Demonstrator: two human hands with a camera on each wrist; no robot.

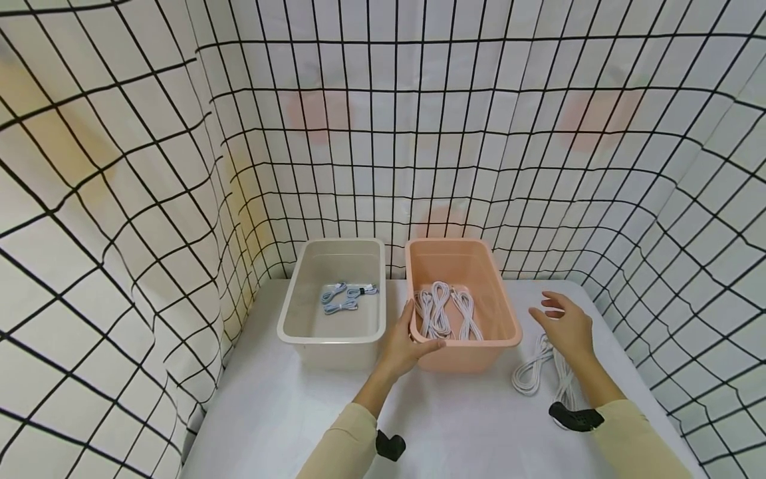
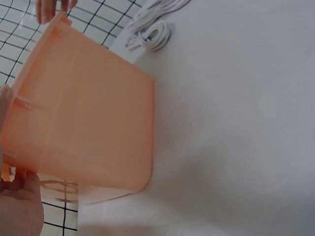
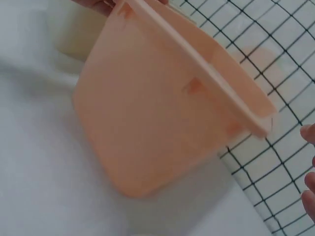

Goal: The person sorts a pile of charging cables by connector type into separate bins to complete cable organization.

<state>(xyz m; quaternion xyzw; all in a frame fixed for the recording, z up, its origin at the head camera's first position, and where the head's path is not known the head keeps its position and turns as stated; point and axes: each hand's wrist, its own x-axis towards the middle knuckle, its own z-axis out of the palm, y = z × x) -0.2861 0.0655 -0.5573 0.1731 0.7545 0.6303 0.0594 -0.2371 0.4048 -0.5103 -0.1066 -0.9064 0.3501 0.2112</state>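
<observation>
My left hand [image 1: 402, 346] grips the front left corner of an orange plastic bin [image 1: 461, 360], thumb over the front rim and fingers along the left side. Inside the bin lie several bundled white cables [image 1: 441, 309]. To the right of the bin, my right hand [image 1: 568, 329] hovers with loosely bent fingers and nothing between them. Below it on the table are more white cables [image 1: 529, 376], coiled and partly hidden by the hand and wrist. In the right wrist view, the fingertips [image 3: 309, 182] show at the right edge, apart from the bin.
A beige bin [image 1: 332, 341] stands left of the orange one, with several small light blue cable bundles [image 1: 341, 306] inside. Black wire grid [image 1: 383, 166] over white sheeting encloses the white table [image 1: 467, 426] at the back and both sides.
</observation>
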